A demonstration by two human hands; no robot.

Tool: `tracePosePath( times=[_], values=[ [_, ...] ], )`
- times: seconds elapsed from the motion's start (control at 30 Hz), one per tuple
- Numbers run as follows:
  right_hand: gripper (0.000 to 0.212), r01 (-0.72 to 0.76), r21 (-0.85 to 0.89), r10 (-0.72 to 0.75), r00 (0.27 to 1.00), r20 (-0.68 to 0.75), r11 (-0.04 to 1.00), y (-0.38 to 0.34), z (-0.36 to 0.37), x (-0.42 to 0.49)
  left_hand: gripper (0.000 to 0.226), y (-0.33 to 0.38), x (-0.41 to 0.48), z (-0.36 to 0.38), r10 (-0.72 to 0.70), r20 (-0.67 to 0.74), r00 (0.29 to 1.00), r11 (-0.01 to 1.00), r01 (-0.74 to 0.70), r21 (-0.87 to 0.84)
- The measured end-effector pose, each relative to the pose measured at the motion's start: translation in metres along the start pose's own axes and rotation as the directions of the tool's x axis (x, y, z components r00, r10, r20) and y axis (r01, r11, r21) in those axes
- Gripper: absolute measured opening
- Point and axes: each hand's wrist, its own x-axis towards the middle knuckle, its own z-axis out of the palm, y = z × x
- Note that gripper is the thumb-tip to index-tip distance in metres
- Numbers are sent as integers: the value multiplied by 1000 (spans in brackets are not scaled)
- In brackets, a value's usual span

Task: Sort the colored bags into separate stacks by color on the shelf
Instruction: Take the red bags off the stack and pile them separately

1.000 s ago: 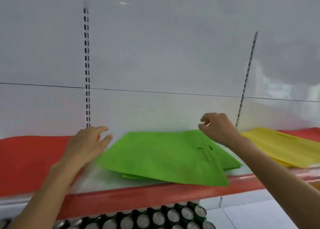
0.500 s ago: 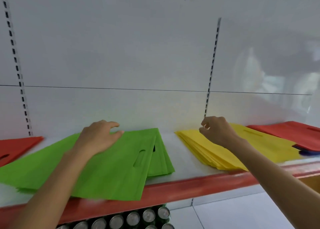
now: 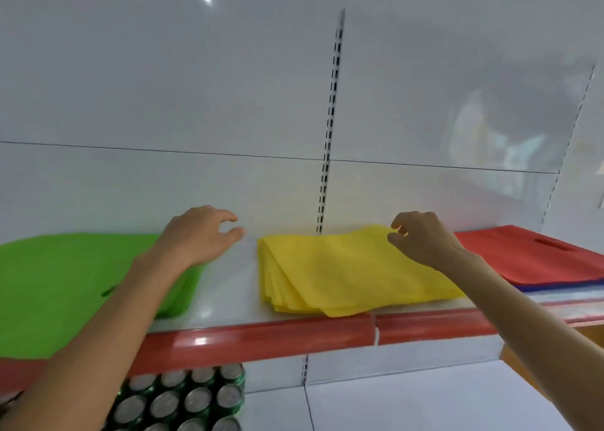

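The shelf (image 3: pixel 228 287) holds three piles. The green bags (image 3: pixel 65 283) lie at the left, the yellow bags (image 3: pixel 343 274) in the middle, the red bags (image 3: pixel 523 257) at the right. The left hand (image 3: pixel 199 234) is over the green pile's edge, fingers loose, empty. The right hand (image 3: pixel 421 238) hangs over the yellow pile, fingers softly bent, empty.

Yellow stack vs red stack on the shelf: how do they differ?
The yellow stack is one colour throughout; the red stack has a blue bag showing beneath it. The red stack's top bag shows a handle slot; the fanned yellow stack shows none. Both lie flat on the shelf.
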Motion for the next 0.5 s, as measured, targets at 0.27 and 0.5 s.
tracePosePath(
  times=[0.27, 0.5],
  values=[
    [33, 63, -37, -62, 998, 33, 997, 126, -41, 26, 44, 137, -2, 59, 2, -2, 1000, 997, -2, -80],
    [35, 22, -82, -20, 1000, 24, 996, 193, -66, 33, 44, 221, 6, 90, 68, 32, 997, 995, -66, -70]
  ],
)
